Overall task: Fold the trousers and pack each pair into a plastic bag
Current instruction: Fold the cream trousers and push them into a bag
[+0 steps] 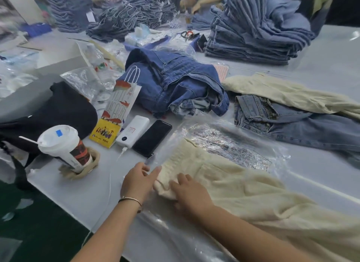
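- Cream fabric: two pairs show, the cream trousers (243,193) under the hands at the near edge of the table (321,53), and a second cream pair (288,94) lying well apart at the far right.
- Two loose lots of denim lie between them: a light-blue pair of jeans (282,123) spread flat just beside the second cream pair, and a rumpled dark-blue heap (175,84) at mid table.
- One clear plastic bag (229,142) with printed text lies flat, its near edge under the waistband of the cream trousers.
- One tall stack of folded jeans (253,33) stands at the far right; more stacks behind are blurred.
- Left of the trousers lie one black phone (153,138) and one white power bank (133,132), side by side and touching; a white cable (115,164) runs from the power bank off the near table edge.
- One lidded cup (64,146) with a straw stands in a holder, near a printed paper bag (116,113) and a black garment (64,109).
- Ribbed at the waistband, the cream trousers look soft and wrinkled, with legs trailing right.
- Left hand (139,180), fingers loosely extended, touches the waistband's end, grasping nothing.
- Right hand (190,193) presses flat on the waistband, fingers relaxed.
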`<state>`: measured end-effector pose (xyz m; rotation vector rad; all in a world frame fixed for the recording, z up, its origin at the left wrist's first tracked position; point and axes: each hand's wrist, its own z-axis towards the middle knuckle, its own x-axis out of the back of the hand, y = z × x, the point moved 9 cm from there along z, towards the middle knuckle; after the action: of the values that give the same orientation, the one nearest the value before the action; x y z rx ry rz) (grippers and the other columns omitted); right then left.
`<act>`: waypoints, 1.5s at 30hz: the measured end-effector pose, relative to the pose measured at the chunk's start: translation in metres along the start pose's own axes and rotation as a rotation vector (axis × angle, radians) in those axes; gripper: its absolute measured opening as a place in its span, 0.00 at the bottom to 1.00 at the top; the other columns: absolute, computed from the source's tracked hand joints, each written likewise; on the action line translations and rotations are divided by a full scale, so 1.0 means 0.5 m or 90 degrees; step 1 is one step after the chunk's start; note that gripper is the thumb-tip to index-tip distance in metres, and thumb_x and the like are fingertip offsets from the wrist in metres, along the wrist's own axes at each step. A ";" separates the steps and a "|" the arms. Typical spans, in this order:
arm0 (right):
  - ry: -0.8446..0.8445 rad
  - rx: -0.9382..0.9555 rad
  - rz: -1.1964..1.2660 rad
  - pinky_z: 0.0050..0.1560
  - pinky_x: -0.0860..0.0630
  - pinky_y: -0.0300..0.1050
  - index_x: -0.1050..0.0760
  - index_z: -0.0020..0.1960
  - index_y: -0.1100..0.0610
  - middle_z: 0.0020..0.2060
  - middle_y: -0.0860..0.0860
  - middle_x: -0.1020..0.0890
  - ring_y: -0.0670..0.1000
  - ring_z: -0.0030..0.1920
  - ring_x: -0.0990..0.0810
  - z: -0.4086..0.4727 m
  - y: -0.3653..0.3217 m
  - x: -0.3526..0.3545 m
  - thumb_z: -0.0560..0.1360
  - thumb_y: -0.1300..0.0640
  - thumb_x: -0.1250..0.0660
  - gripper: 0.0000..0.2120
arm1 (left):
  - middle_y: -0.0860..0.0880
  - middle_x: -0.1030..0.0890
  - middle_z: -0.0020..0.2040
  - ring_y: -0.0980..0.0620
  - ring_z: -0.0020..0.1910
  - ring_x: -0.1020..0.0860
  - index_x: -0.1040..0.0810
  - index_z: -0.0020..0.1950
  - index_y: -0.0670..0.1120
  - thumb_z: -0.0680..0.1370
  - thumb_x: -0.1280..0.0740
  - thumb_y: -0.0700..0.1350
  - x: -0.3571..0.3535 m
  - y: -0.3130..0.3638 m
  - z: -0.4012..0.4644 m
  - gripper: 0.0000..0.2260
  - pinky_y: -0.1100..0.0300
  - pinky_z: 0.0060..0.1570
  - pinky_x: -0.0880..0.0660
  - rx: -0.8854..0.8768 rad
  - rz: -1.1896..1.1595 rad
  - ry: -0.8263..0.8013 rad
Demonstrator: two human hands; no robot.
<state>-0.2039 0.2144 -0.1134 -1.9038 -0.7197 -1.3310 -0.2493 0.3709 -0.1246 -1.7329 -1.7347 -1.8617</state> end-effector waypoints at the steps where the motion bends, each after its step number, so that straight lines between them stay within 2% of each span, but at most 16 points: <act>1: -0.011 0.010 0.026 0.51 0.27 0.52 0.36 0.69 0.55 0.63 0.56 0.34 0.58 0.64 0.35 -0.011 0.012 0.005 0.74 0.53 0.35 0.25 | 0.50 0.19 0.36 0.49 0.35 0.19 0.26 0.43 0.49 0.70 0.31 0.63 -0.004 0.004 -0.005 0.18 0.53 0.38 0.21 -0.001 0.020 -0.017; 4: 0.036 0.011 0.005 0.61 0.29 0.50 0.46 0.76 0.51 0.70 0.54 0.40 0.57 0.68 0.39 -0.065 0.069 0.042 0.71 0.46 0.33 0.38 | 0.48 0.20 0.32 0.50 0.28 0.21 0.27 0.38 0.44 0.69 0.25 0.52 -0.037 0.019 -0.013 0.15 0.59 0.26 0.25 0.017 -0.051 -0.107; 7: 0.067 -0.024 -0.023 0.59 0.29 0.45 0.44 0.76 0.49 0.69 0.51 0.38 0.54 0.67 0.36 -0.146 0.146 0.057 0.68 0.43 0.33 0.40 | 0.45 0.20 0.34 0.48 0.32 0.24 0.24 0.38 0.42 0.72 0.27 0.44 -0.031 0.069 -0.007 0.08 0.56 0.32 0.26 -0.086 -0.090 -0.110; 11: 0.061 -0.139 -0.077 0.54 0.29 0.45 0.31 0.63 0.49 0.61 0.47 0.29 0.51 0.61 0.30 -0.248 0.292 0.063 0.67 0.41 0.33 0.27 | 0.46 0.23 0.36 0.50 0.33 0.28 0.26 0.43 0.44 0.76 0.32 0.46 0.008 0.146 0.010 0.07 0.56 0.35 0.29 -0.237 -0.121 -0.055; 13: 0.038 -0.219 -0.121 0.52 0.30 0.43 0.29 0.56 0.46 0.55 0.43 0.28 0.49 0.58 0.28 -0.293 0.368 0.062 0.69 0.41 0.35 0.18 | 0.44 0.21 0.40 0.45 0.38 0.24 0.24 0.46 0.43 0.76 0.32 0.45 -0.007 0.146 0.034 0.05 0.50 0.41 0.24 -0.209 -0.113 -0.068; 16: 0.027 -0.317 -0.128 0.46 0.33 0.42 0.30 0.49 0.43 0.48 0.42 0.27 0.47 0.55 0.26 -0.353 0.456 0.060 0.71 0.42 0.37 0.09 | 0.44 0.23 0.45 0.42 0.45 0.23 0.22 0.52 0.38 0.75 0.32 0.42 -0.064 0.085 0.062 0.10 0.49 0.50 0.23 -0.086 0.069 -0.158; 21: -0.022 -0.427 -0.116 0.41 0.32 0.44 0.30 0.47 0.47 0.48 0.44 0.23 0.50 0.49 0.23 -0.420 0.518 0.059 0.76 0.53 0.41 0.02 | 0.46 0.28 0.36 0.46 0.37 0.30 0.27 0.38 0.40 0.73 0.32 0.42 -0.064 0.074 0.071 0.08 0.57 0.37 0.33 -0.090 0.155 -0.136; 26: 0.457 -0.307 -0.133 0.27 0.30 0.47 0.27 0.38 0.58 0.33 0.53 0.23 0.60 0.31 0.24 -0.531 0.418 0.222 0.71 0.62 0.36 0.03 | 0.45 0.32 0.32 0.46 0.32 0.33 0.33 0.33 0.43 0.73 0.32 0.42 -0.055 0.088 0.086 0.12 0.57 0.33 0.39 -0.139 0.217 -0.100; 28: 0.514 -0.257 -0.157 0.26 0.32 0.45 0.24 0.37 0.58 0.32 0.53 0.23 0.59 0.30 0.24 -0.575 0.356 0.234 0.73 0.58 0.39 0.09 | 0.45 0.32 0.32 0.45 0.32 0.33 0.35 0.32 0.44 0.74 0.34 0.41 -0.062 0.076 0.086 0.13 0.56 0.33 0.38 -0.129 0.246 -0.091; 30: 0.474 -0.212 -0.155 0.25 0.32 0.43 0.23 0.35 0.58 0.30 0.52 0.24 0.58 0.29 0.24 -0.591 0.310 0.193 0.72 0.58 0.36 0.08 | 0.43 0.28 0.34 0.43 0.34 0.30 0.34 0.33 0.44 0.75 0.37 0.41 -0.066 0.078 0.080 0.12 0.55 0.35 0.33 -0.121 0.270 -0.076; 32: 0.300 -0.201 -0.152 0.25 0.31 0.41 0.23 0.36 0.57 0.33 0.51 0.23 0.56 0.31 0.21 -0.583 0.301 0.098 0.65 0.58 0.29 0.04 | 0.40 0.24 0.45 0.40 0.42 0.27 0.29 0.40 0.45 0.74 0.38 0.39 -0.062 0.095 0.070 0.04 0.52 0.41 0.28 -0.116 0.303 -0.045; 34: 0.137 -0.267 -0.083 0.28 0.26 0.41 0.23 0.41 0.56 0.39 0.50 0.21 0.54 0.36 0.19 -0.598 0.334 0.005 0.61 0.58 0.26 0.11 | 0.39 0.26 0.56 0.37 0.53 0.28 0.25 0.55 0.46 0.72 0.36 0.37 -0.052 0.131 0.050 0.12 0.48 0.46 0.28 -0.148 0.347 0.041; 37: 0.225 -0.232 -0.035 0.20 0.32 0.38 0.22 0.36 0.53 0.32 0.49 0.24 0.53 0.28 0.22 -0.632 0.322 -0.019 0.56 0.60 0.26 0.10 | 0.37 0.26 0.57 0.35 0.56 0.31 0.24 0.59 0.43 0.69 0.33 0.34 -0.068 0.236 -0.041 0.19 0.43 0.50 0.30 -0.352 0.262 0.146; 39: 0.278 -0.185 -0.049 0.22 0.34 0.40 0.21 0.38 0.52 0.32 0.48 0.26 0.52 0.29 0.24 -0.639 0.302 -0.029 0.60 0.60 0.31 0.08 | 0.41 0.22 0.48 0.39 0.49 0.27 0.22 0.50 0.42 0.70 0.31 0.33 -0.112 0.302 -0.124 0.11 0.47 0.48 0.28 -0.484 0.154 0.085; 42: 0.256 -0.159 -0.085 0.33 0.32 0.44 0.21 0.44 0.49 0.37 0.47 0.24 0.51 0.34 0.23 -0.643 0.308 -0.062 0.56 0.57 0.26 0.16 | 0.53 0.22 0.33 0.54 0.33 0.25 0.24 0.37 0.49 0.70 0.29 0.37 -0.229 0.359 -0.250 0.08 0.62 0.35 0.30 -0.556 0.086 -0.194; 45: 0.254 -0.230 -0.129 0.49 0.35 0.46 0.19 0.46 0.49 0.43 0.46 0.19 0.52 0.40 0.20 -0.690 0.386 -0.051 0.49 0.53 0.26 0.24 | 0.56 0.23 0.29 0.58 0.29 0.28 0.25 0.33 0.53 0.68 0.30 0.44 -0.325 0.381 -0.371 0.06 0.67 0.32 0.32 -0.596 0.079 -0.385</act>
<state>-0.2582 -0.1778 -0.1011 -1.7752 -0.5004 -2.0091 -0.1815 0.0717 -0.0683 -2.8671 -0.7578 -2.4623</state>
